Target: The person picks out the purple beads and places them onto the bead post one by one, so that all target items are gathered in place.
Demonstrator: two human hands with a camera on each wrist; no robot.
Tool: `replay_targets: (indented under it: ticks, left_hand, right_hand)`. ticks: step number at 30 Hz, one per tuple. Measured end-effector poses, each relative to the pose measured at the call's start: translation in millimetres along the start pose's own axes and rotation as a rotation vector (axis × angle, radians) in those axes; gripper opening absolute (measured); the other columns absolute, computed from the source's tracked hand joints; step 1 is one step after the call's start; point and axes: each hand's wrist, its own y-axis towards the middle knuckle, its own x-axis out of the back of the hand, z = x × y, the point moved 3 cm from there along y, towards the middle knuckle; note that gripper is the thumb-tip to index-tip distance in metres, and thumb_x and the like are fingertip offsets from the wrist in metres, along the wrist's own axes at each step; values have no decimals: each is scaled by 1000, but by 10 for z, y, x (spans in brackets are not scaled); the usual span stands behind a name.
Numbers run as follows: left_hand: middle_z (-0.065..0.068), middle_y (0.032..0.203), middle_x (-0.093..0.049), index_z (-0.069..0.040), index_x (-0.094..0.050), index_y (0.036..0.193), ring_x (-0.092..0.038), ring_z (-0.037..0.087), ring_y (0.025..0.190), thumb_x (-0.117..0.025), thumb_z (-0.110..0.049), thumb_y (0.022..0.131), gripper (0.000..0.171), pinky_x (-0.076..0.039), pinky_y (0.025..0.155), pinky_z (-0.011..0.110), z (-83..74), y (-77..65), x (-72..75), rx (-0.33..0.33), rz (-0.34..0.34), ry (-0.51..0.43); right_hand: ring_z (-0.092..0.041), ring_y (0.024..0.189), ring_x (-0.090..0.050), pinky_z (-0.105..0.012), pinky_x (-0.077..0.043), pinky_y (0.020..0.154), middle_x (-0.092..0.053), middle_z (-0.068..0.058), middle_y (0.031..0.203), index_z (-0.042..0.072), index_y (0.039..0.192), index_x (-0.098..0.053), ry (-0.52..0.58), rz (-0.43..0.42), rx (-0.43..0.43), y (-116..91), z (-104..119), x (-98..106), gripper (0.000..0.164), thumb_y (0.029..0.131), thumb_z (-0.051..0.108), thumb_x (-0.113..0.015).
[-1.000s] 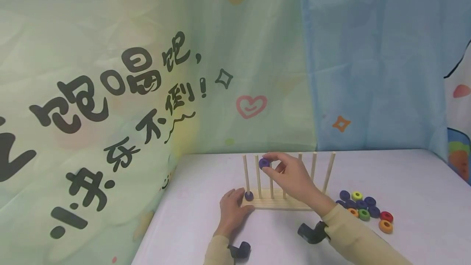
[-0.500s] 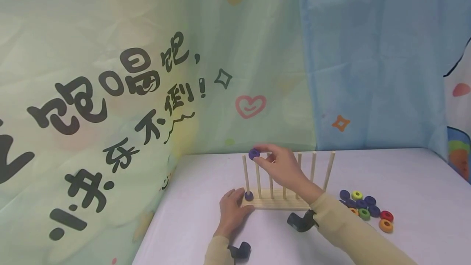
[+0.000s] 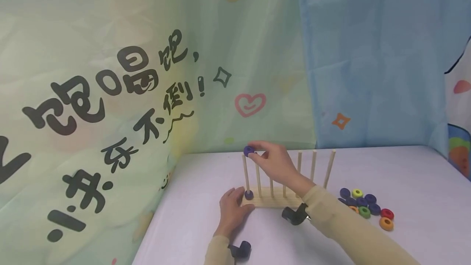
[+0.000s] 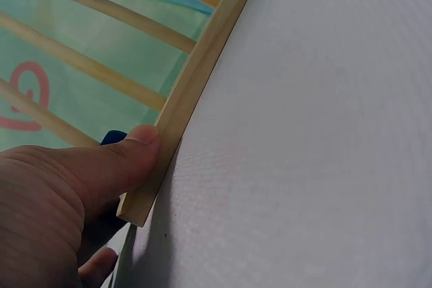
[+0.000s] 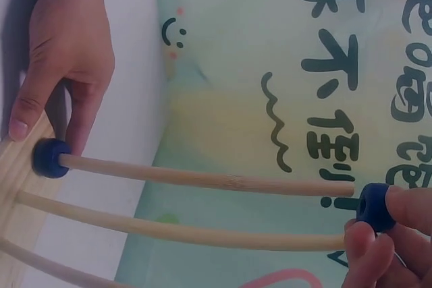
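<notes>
A wooden peg rack (image 3: 272,202) stands on the table, a row of upright pegs on its base. My left hand (image 3: 232,209) holds the rack's left end, thumb on the front edge and fingers round the back. One dark blue ring (image 5: 51,158) sits at the foot of the leftmost peg (image 5: 202,177). Up at that peg's top, my right hand (image 3: 276,162) pinches another dark blue ring (image 5: 376,207) between thumb and fingers. In the right wrist view the ring is just off the peg's tip, its hole turned towards it.
Loose rings lie on the table right of the rack: several dark blue ones (image 3: 374,209), a yellow ring (image 3: 357,193), a green ring (image 3: 364,212), a red ring (image 3: 387,214) and orange ones (image 3: 386,223). Printed curtains (image 3: 257,52) hang behind the table (image 3: 419,175).
My right hand has carried the dark blue ring left and upward, from near the third peg to the top of the leftmost one. The left hand stays on the rack's end.
</notes>
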Motion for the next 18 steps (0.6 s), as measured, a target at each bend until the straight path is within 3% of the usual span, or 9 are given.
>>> replay_targets:
  ticks: [8, 18]
  left_hand:
    - [7, 133, -62, -14, -63, 129, -42, 36, 134, -81, -33, 74, 61, -25, 112, 62, -14, 0, 7, 32, 17, -7]
    - [8, 129, -64, -12, -64, 127, -45, 38, 131, -83, -29, 72, 60, -27, 110, 62, -50, -14, 28, -1, -2, -6]
  right_hand:
    - [-12, 62, -59, -28, -49, 50, -72, -3, 111, 13, 122, -67, 32, -14, 8, 43, 39, -68, 34, 89, 22, -71]
    - [-10, 66, -55, -26, -45, 53, -73, 0, 111, 15, 119, -69, -63, -41, 56, 49, -4, -150, 33, 87, 24, -73]
